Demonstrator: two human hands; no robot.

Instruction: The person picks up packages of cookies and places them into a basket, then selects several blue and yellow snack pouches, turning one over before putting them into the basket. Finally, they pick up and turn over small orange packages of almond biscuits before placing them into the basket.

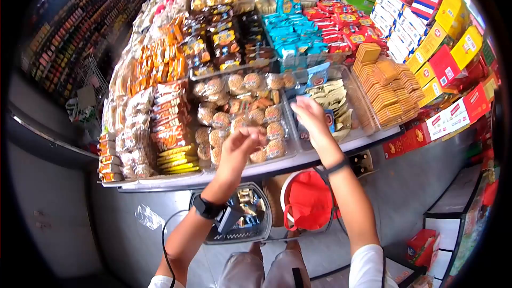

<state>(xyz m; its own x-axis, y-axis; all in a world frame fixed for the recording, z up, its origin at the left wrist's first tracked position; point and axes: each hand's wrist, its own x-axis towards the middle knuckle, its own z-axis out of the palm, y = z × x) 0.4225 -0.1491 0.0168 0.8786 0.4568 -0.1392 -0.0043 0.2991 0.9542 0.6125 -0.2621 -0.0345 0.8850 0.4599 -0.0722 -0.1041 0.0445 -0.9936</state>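
Note:
My left hand (242, 142) is over the front of a clear bin of round, seeded pastries (217, 137) in see-through wrappers. Its fingers are loosely bent and apart, with nothing visible in them. To its right, my right hand (310, 116) reaches over the neighbouring bin, fingers stretched out and slightly blurred. Cream-coloured packets (332, 96) lie just beside that hand, and a blue packet (318, 74) rests behind it. Nothing shows in the right hand either.
Stacked square biscuits (386, 88) fill the bin at right. Turquoise packets (293, 32) and dark packets (224, 40) lie farther back. Under the counter edge (256, 169) stand a black basket (268, 224) and a bucket with a red bag (309, 197). Boxes (464, 106) line the right side.

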